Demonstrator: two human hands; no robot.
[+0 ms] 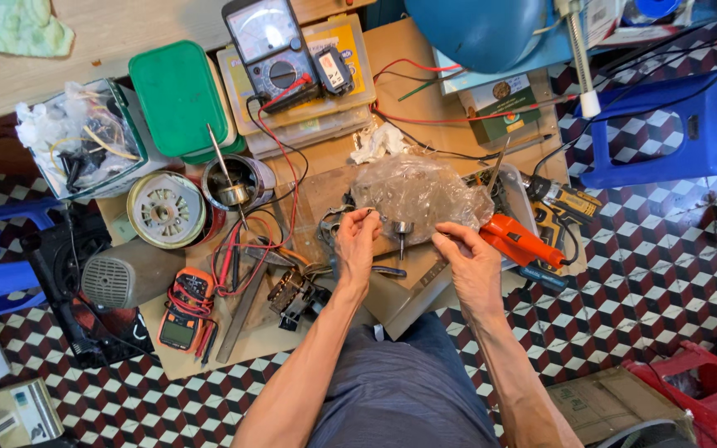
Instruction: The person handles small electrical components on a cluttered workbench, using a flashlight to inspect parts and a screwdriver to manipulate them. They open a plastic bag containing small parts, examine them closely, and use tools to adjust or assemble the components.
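Thin, crinkly clear plastic bag (421,196), likely light & slippery, is pinched at its edges by left hand (357,239) & right hand (468,259).

Contents of crumpled plastic bag (421,192) indistinct

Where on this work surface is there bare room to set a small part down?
Bare cardboard lies between the yellow parts case and the blue drum, crossed by red wires. Around the left hand, right hand and plastic bag it is crowded.
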